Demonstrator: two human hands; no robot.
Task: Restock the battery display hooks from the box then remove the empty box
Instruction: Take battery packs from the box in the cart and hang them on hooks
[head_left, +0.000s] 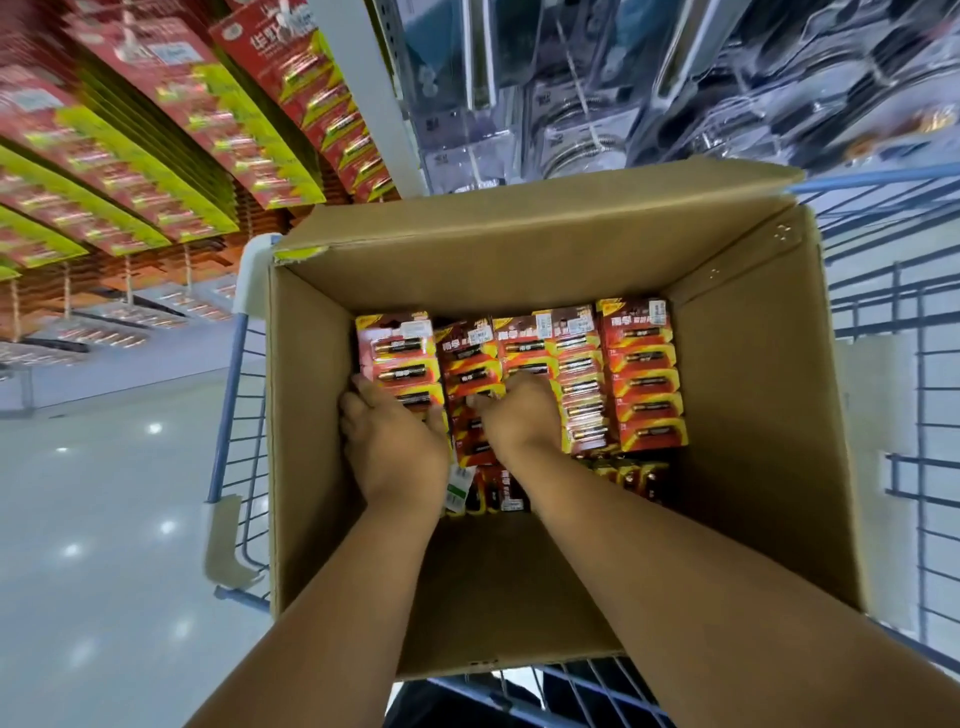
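Observation:
An open cardboard box (743, 415) sits in a blue wire cart. Several red and yellow battery packs (641, 374) lie in rows on its bottom. Both of my hands reach down inside. My left hand (392, 441) curls its fingers around the lower end of the leftmost stack of packs (397, 345). My right hand (519, 415) grips packs in the middle stack (470, 358), fingers curled over their edge. The battery display hooks (171, 140) hang at the upper left, full of red and yellow packs.
The blue wire cart (228, 395) surrounds the box. A white shelf upright (363, 93) divides the battery display from hooks of clear blister-packed goods (597, 88) at the upper right. Shiny grey floor (104, 493) lies to the left.

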